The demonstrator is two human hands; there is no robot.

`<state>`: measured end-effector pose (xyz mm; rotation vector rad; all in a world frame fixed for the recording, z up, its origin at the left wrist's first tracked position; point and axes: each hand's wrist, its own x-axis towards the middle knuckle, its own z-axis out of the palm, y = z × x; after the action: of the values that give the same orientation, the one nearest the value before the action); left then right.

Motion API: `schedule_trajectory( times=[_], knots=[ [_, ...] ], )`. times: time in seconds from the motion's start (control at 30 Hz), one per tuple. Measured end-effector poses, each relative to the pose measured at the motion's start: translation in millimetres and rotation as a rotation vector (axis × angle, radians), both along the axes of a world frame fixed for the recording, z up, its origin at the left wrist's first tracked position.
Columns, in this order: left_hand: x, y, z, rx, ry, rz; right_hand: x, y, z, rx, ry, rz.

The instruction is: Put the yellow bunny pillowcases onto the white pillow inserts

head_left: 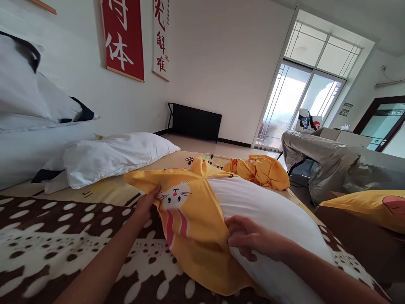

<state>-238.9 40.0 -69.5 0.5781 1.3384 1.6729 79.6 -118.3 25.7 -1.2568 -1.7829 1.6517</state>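
Observation:
A yellow pillowcase with a white rabbit face and pink ears is partly over a plump white pillow. The rabbit appears upside down from my side. My left hand is closed on the left edge of the pillowcase, its fingertips partly hidden by the cloth. On the other side, my right hand has its fingers bent at the edge of the pillowcase, where the yellow cloth meets the bare pillow. Much of the right side of the pillow is uncovered.
A brown-and-white patterned blanket covers the bed. Another white pillow lies at the left. Crumpled yellow fabric rests beyond the pillow. A yellow pillow sits on a brown box at right, near a plastic-covered table.

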Motion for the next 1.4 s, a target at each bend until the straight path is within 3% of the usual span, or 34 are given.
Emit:
schedule_trajectory(
  times=[0.07,0.2,0.27,0.37,0.53,0.87,1.03,1.2,1.27,1.3,1.4],
  knots=[
    [-8,-8,-4.5,-0.005,0.086,-0.003,-6,16,9.6,0.257,-0.197,-0.004],
    [-11,-26,-13.3,0.004,0.298,0.006,-15,66,26.7,0.99,-0.745,-0.1],
    [-7,-35,-18.2,0.007,0.402,-0.007,-18,92,23.2,1.13,-0.932,-0.025],
    [-3,-45,-26.0,-0.001,0.536,-0.073,-22,119,0.7,1.093,-0.908,0.159],
    [-7,-55,-37.4,-0.072,0.702,-0.248,-23,122,-35.3,1.008,-0.784,0.144],
    [34,-67,-22.9,-0.056,0.829,-0.592,-23,123,-39.8,1.003,-0.837,0.098],
    [24,-90,-23.0,-0.163,0.832,-0.736,-23,119,-40.4,1.021,-0.799,0.119],
    [0,-112,-3.5,-0.139,0.632,-1.079,-22,115,-38.6,1.008,-0.784,0.094],
    [-21,-111,8.0,-0.136,0.56,-0.951,-24,114,-38.8,1.021,-0.75,0.079],
    [-33,-107,12.9,-0.144,0.53,-0.788,-26,113,-39.0,1.023,-0.712,0.057],
    [-74,-89,21.4,-0.127,0.491,-0.132,-37,109,-38.9,0.928,-0.529,-0.07]
  ],
)
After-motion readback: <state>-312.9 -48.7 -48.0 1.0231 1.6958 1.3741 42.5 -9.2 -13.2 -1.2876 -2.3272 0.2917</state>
